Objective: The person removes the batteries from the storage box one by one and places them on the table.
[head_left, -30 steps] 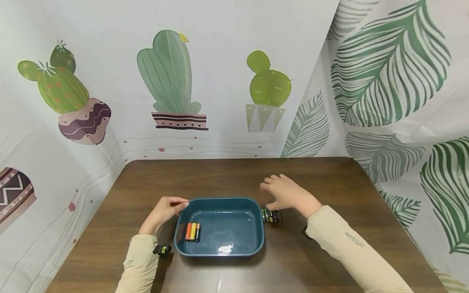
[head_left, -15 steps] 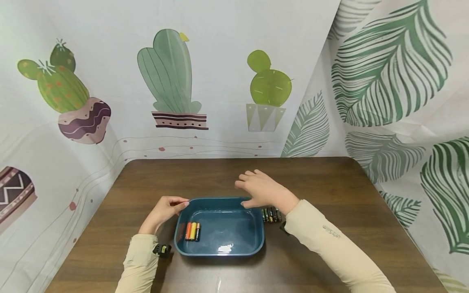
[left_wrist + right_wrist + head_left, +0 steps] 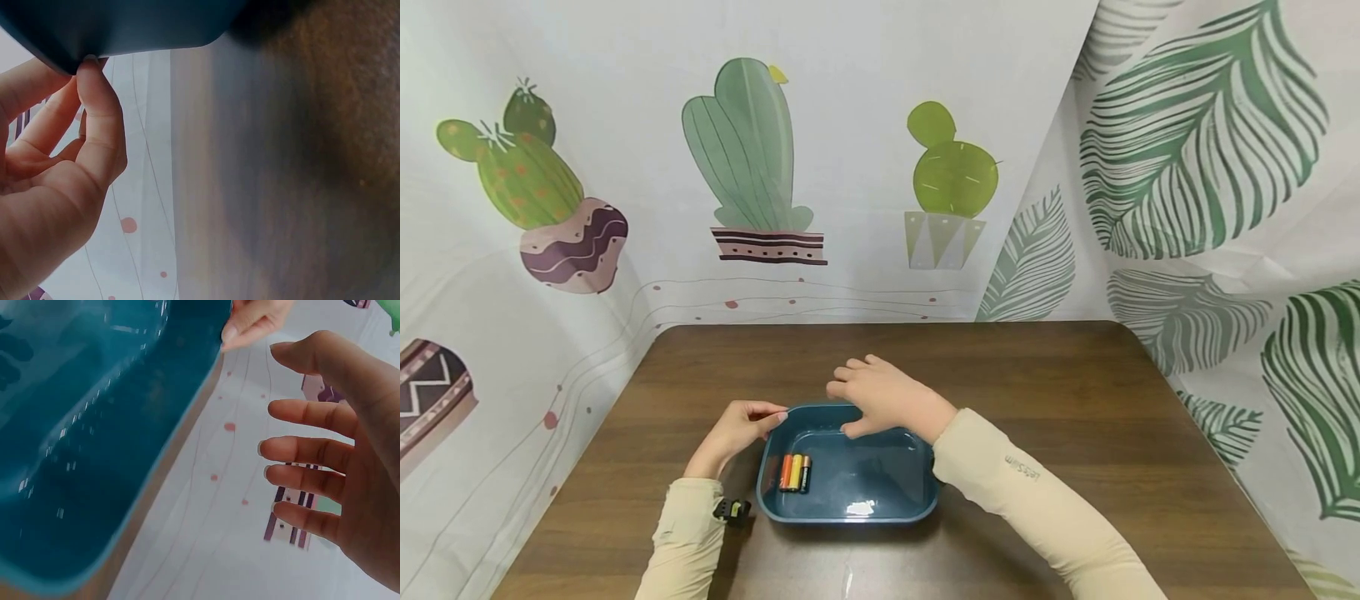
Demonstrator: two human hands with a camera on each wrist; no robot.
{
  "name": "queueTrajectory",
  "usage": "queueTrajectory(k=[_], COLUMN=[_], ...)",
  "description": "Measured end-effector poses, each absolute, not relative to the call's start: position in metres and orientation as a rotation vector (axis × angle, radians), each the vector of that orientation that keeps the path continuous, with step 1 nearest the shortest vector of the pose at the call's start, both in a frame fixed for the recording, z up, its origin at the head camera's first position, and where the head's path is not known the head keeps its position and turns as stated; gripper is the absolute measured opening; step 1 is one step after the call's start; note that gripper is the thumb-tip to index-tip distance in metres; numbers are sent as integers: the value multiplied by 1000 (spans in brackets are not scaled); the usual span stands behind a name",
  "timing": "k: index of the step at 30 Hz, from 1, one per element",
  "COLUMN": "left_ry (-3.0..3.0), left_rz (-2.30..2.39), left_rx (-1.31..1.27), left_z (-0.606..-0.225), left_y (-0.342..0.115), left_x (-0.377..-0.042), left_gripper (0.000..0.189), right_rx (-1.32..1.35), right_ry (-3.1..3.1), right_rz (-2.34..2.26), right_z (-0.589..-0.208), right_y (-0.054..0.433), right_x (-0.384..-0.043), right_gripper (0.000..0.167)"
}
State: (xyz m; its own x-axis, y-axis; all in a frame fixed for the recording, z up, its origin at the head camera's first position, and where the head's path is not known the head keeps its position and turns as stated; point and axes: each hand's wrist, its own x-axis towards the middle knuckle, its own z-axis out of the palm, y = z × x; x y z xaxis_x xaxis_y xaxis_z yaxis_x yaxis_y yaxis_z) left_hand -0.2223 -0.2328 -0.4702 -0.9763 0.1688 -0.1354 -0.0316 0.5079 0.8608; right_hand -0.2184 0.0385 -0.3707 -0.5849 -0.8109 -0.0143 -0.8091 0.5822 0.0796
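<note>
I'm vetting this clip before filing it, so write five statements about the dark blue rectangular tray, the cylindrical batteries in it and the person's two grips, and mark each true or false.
1. An orange-red cylindrical battery, a yellow battery and a black battery lie side by side inside the dark blue rectangular tray. True.
2. The yellow battery is at one end of the row. False: it lies between the other two.
3. The left grip pinches the tray's far left corner. True.
4. The right grip holds a battery. False: that grip holds nothing.
5. The row lies nearest the tray's right end. False: it lies near the left end.
</note>
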Motion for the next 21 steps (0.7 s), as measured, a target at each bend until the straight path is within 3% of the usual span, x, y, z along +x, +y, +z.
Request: queueTrajectory(k=[21], left_ry=[2531], left_rz=[1483], left_rx=[194], left_z=[-469], left_y=[-234], left_x=[-224], left_gripper=[26], right_rx=[1564], right_ry=[-2795], right_rz=[-258], right_z=[-417], right_y=[-20], right_x=[-215], right_gripper=[49])
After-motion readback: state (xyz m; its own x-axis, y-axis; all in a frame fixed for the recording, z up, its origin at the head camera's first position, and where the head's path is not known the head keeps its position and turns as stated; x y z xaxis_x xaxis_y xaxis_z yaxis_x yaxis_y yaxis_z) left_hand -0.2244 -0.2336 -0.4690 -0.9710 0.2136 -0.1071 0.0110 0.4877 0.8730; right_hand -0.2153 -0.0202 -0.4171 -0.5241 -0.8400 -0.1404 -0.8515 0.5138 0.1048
